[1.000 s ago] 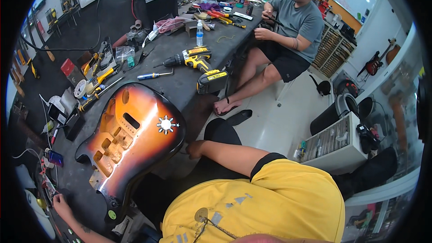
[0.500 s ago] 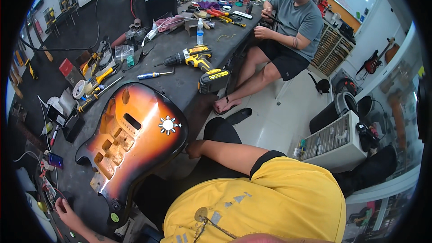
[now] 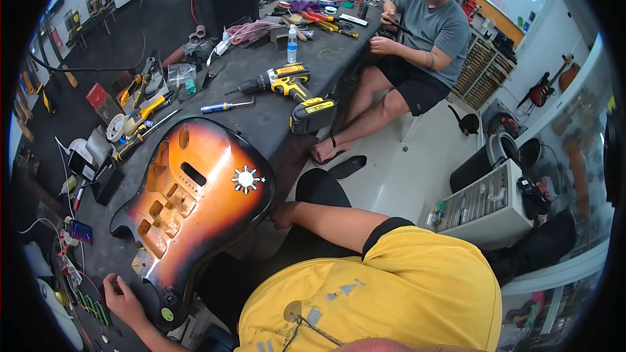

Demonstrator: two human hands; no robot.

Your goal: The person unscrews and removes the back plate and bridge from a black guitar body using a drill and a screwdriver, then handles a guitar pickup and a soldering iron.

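Observation:
A sunburst electric guitar body [image 3: 218,186] with bare routed cavities and a white sun decal lies on the dark bench, over its front edge. Beside its lower left end is my left hand [image 3: 124,300], its fingers loosely bent and apart, with nothing visible in them. Several thin green-handled tools [image 3: 94,308] lie just left of that hand. My right hand [image 3: 283,215] is at the body's right edge, above my knee; its fingers are hidden, so its grip does not show.
Beyond the body lie a yellow-black cordless drill [image 3: 293,91], a blue screwdriver [image 3: 222,107] and a clear bottle [image 3: 291,44]. Pliers and tape [image 3: 116,128] crowd the left side. A seated person [image 3: 430,39] is at the bench's far right. A drawer cabinet [image 3: 479,205] stands right.
My left hand has moved right, from the bench's left side to beside the guitar body's end, uncovering the green-handled tools. The right hand and the guitar body have hardly shifted.

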